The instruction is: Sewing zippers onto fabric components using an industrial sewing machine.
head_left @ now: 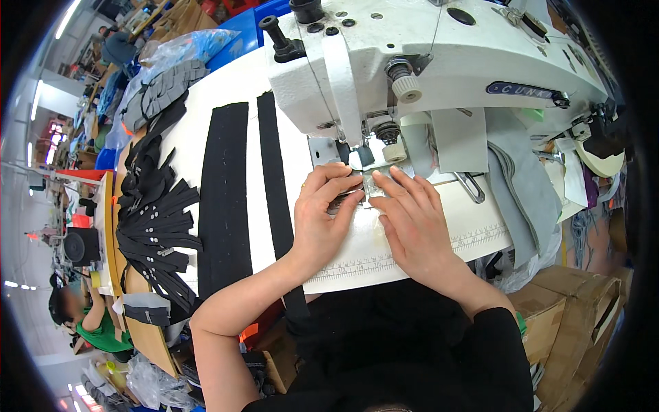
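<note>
My left hand (321,216) is beside the needle area of a white sewing machine (446,58), thumb and fingers bent together around a small dark piece at their tips that I cannot make out. Close to its right, my right hand (417,223) lies with fingers stretched forward over the machine's plate, fingertips near the presser foot (364,159). Whatever is beneath those fingertips is mostly hidden. A narrow black fabric strip (276,172) runs down the white table left of my left hand, and a wider black fabric panel (225,192) lies beyond it.
A pile of black strips with metal snaps (154,230) is at the table's left. Grey fabric pieces (525,189) hang over the right edge, near a metal loop (472,187). A ruler scale (364,264) marks the front edge. Cardboard boxes (570,309) stand lower right. A co-worker in green (103,329) sits far left.
</note>
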